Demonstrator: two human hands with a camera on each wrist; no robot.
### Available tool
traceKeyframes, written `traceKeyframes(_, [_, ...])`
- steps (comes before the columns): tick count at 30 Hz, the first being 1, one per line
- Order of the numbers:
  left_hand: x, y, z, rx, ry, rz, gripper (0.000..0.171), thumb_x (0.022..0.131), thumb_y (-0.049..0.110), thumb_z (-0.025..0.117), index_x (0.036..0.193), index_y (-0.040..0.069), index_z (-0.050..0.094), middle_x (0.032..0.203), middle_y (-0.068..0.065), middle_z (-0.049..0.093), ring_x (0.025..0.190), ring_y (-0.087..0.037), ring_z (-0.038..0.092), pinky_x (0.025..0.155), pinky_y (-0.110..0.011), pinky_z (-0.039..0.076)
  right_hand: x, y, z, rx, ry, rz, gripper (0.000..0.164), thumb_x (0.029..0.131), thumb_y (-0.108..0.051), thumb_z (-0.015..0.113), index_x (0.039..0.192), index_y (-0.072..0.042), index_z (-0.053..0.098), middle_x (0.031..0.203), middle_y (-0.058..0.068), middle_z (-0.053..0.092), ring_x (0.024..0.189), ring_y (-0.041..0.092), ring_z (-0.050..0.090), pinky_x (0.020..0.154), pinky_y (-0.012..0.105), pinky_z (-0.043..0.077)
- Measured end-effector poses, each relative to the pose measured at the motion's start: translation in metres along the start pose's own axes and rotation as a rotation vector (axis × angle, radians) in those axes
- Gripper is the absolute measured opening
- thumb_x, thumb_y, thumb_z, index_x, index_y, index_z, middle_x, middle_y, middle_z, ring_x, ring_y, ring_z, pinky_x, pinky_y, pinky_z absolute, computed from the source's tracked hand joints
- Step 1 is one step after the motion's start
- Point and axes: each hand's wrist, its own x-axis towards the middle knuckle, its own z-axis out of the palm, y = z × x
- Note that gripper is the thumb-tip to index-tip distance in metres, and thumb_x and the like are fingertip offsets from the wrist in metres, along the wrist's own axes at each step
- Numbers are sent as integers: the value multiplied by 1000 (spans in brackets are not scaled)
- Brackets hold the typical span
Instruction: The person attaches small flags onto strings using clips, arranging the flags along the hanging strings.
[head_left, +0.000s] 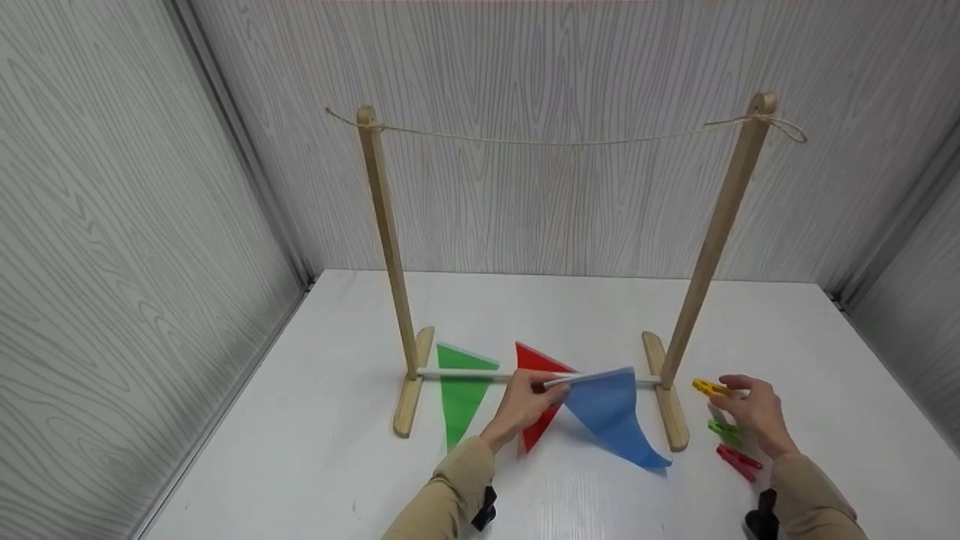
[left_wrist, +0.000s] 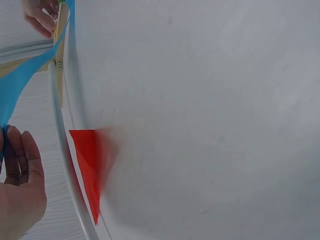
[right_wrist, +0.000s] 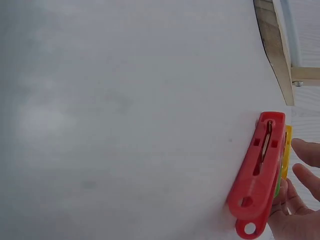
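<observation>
My left hand [head_left: 521,405] pinches a blue triangular flag [head_left: 609,412] by the left end of its white-edged top; the flag's tip trails toward the lower right. Over the yellow clothespin [head_left: 709,388] hovers my right hand [head_left: 756,411], thumb and forefinger spread around its near end. In the right wrist view the fingertips [right_wrist: 302,150] are beside that clothespin, partly hidden behind a red clothespin [right_wrist: 257,175]. A green clothespin [head_left: 724,431] lies between the yellow and red ones. Left of the blue flag are a red flag [head_left: 536,427] and a green flag [head_left: 459,394].
A wooden stand has a left post [head_left: 388,247], a right post [head_left: 716,240] and a low white crossbar [head_left: 465,373]. A thin string [head_left: 525,142] is tied between the post tops. All this stands on a white table [head_left: 300,420] with panelled walls [head_left: 540,210] around it.
</observation>
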Motion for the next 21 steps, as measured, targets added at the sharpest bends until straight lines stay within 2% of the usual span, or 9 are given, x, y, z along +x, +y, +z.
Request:
traceKeyframes(4, [0, -2, 1, 1, -2, 6, 22, 95, 12, 69, 116, 8, 76, 99, -13, 76, 82, -17, 66, 87, -42, 61, 1, -2, 0, -21, -11, 9, 57, 97, -13, 59, 145, 12, 38, 147, 38, 38, 121, 46, 48, 115, 62, 35])
traceKeyframes(12, [-1, 0, 0, -20, -21, 23, 24, 94, 12, 70, 117, 7, 75, 100, -15, 75, 84, -18, 68, 88, -42, 61, 6, -2, 0, -84, -5, 9, 57, 91, -5, 59, 140, 18, 40, 140, 41, 44, 118, 48, 50, 112, 62, 40])
traceKeyframes(17, [-2, 0, -1, -35, -24, 30, 23, 95, 11, 70, 117, 6, 75, 100, -15, 75, 84, -17, 68, 88, -40, 61, 6, 0, 2, -141, 13, -26, 50, 94, -7, 58, 135, 20, 44, 132, 42, 49, 111, 47, 55, 107, 61, 45])
traceKeyframes(21, [-2, 2, -1, -33, -24, 28, 22, 95, 12, 69, 116, 8, 76, 98, -15, 75, 84, -20, 67, 89, -42, 61, 6, 0, 4, -161, 18, -25, 49, 98, -8, 57, 136, 17, 44, 132, 41, 49, 109, 45, 55, 106, 60, 46])
